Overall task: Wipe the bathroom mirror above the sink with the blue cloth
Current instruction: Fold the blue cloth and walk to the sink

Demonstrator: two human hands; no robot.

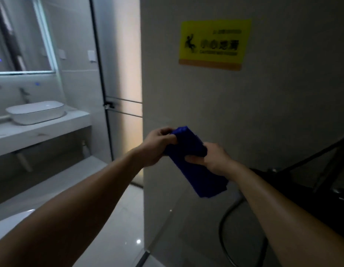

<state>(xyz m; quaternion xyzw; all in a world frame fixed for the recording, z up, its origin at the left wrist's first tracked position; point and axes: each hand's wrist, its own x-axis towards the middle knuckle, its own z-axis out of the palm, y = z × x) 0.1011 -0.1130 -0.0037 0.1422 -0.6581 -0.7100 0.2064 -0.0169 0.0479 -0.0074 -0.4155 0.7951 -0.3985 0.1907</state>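
Note:
A folded blue cloth point(198, 170) hangs between both my hands in front of a grey wall. My left hand point(157, 145) grips its upper end. My right hand point(211, 158) pinches its right edge lower down. The lit mirror point(22, 35) hangs far to the upper left, well apart from my hands. Below it a white basin point(35, 112) sits on a pale counter point(42, 128), with a tap point(24, 94) behind it.
A yellow wet-floor sign point(213, 43) is stuck on the wall ahead. A black-framed glass door point(103, 83) stands between the wall and the sink area. A dark rack point(312, 170) and a hose point(227, 228) sit at the lower right. A white toilet edge point(11, 220) shows lower left.

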